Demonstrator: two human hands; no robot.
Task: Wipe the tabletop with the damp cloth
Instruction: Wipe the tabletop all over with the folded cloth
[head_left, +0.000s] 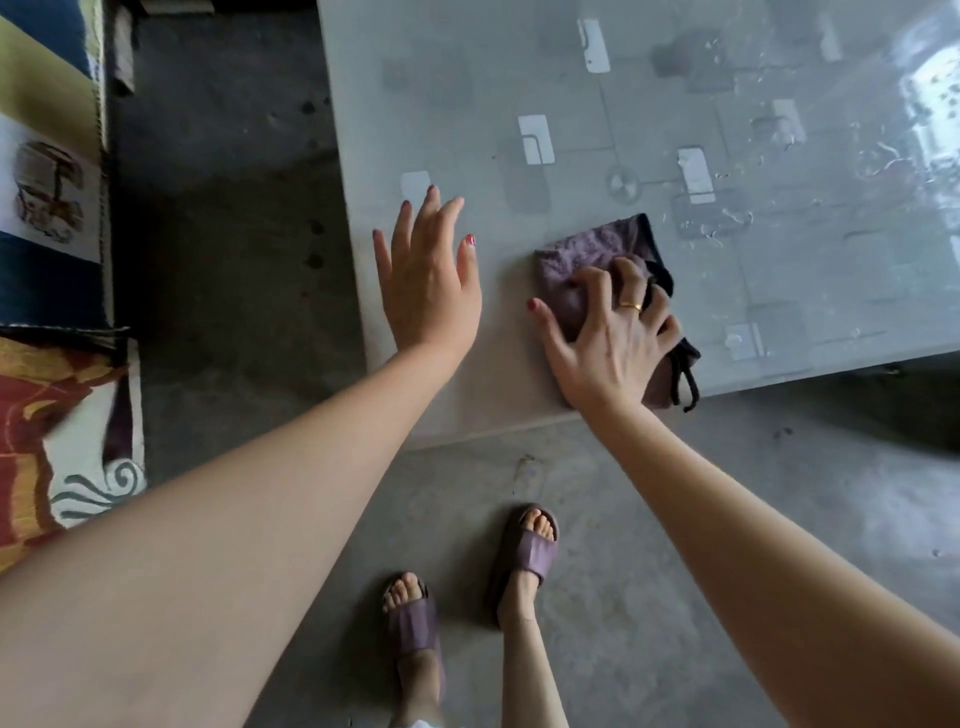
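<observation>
The shiny grey table (649, 104) stands on a grey floor (675, 519). Near its front edge, the right hand (608, 338) grips the purple cloth (576, 260) with curled fingers. The left hand (428, 280) lies flat, fingers spread wide, by the front left corner.

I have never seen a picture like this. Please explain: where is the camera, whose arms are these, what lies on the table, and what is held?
There is no machine here. One camera sits on a person's head and looks down, so you see their own arms and feet. The right hand presses a purple cloth on the glossy grey tabletop, with its fingers curled on the cloth. The left hand is open with straight fingers, near the table's left edge; whether it touches the surface is hard to tell. Wet streaks show on the far right part. Nothing else lies on the table.
</observation>
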